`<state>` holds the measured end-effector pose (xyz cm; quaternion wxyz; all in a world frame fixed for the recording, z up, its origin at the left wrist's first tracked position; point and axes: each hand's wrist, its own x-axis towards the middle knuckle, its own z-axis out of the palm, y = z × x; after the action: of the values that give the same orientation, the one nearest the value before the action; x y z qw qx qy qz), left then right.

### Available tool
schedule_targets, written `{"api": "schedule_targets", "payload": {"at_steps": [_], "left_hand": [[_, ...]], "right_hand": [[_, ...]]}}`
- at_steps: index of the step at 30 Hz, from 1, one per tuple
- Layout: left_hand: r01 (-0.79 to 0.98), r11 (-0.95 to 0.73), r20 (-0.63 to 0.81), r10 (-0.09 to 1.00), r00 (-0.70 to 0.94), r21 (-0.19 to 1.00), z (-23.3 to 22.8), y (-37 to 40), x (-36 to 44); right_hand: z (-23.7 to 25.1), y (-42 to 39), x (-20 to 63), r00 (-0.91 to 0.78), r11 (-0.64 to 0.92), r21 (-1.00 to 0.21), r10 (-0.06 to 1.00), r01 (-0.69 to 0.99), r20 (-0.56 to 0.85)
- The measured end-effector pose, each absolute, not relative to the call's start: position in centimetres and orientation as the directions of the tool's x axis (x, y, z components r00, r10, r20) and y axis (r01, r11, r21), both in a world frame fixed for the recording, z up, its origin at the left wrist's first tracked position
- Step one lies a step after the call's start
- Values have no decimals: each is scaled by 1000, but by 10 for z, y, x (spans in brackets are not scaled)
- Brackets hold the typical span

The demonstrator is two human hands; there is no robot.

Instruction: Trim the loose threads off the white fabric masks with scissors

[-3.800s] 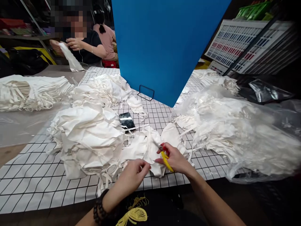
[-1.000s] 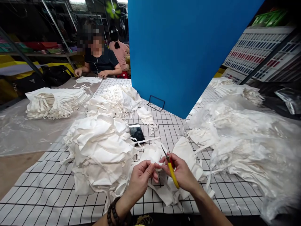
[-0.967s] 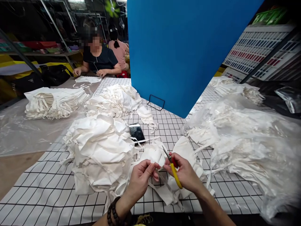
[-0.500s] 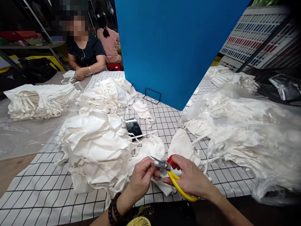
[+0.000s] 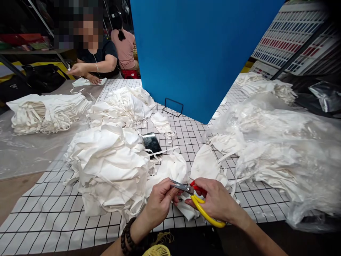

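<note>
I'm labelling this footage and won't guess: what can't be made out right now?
Head view:
Left hand: whatever it may pinch, hidden within its grip.
Scissors: red handle, partly covered by the right hand.
Gridded tablecloth: stretch hidden by the blue panel.
Plastic bag: contents' count, clouded by its film.
Yellow embroidery: lower part, cut by bottom edge.

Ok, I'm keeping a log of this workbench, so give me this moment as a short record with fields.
left hand: thumb and fingers pinched together; anything between them is too small to tell
right hand: holding red-and-yellow scissors, blades pointing at the left hand
left side: loose pile of white cloth
beside pile: dark flat object
right side: see-through plastic over more white pieces
background: blue panel
</note>
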<state>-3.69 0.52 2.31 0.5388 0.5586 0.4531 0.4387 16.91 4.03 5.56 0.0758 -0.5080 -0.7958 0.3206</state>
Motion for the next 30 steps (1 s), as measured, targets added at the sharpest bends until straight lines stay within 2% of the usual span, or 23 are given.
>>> {"api": "schedule_targets", "payload": {"at_steps": [5,13,16,19,21,23,25,27,30], "left_hand": [[-1,32,-31,974,226,999,26,5,-37],[-40,105,-94,971,221,994,23,3,-35],[-119,153,-131,976,175,981,24,8,-33],[-189,130,-123,991,48,973,36,20,-38],[-261,71,-90,994,-60,963,48,32,-47],[-369,-6,-60,984,-168,929,61,44,-60],[-449,-45,-71,969,-238,892,69,53,-74],[-474,-9,-126,959,-253,881,72,55,-86],[-420,76,-205,940,-272,904,69,48,-104]], "right_hand": [[56,40,170,-497,326,-583,854,744,-157],[52,39,169,-489,307,-641,864,704,-123],[48,40,177,-464,174,-775,870,608,-168],[42,42,191,-370,-58,-915,903,399,-218],[36,41,200,-288,-144,-955,932,261,-219],[28,36,204,-275,-192,-959,930,207,-245],[19,27,198,-332,-237,-940,890,247,-312],[8,19,185,-370,-233,-903,853,360,-368],[-6,13,159,-376,-51,-810,867,585,-326]]}}
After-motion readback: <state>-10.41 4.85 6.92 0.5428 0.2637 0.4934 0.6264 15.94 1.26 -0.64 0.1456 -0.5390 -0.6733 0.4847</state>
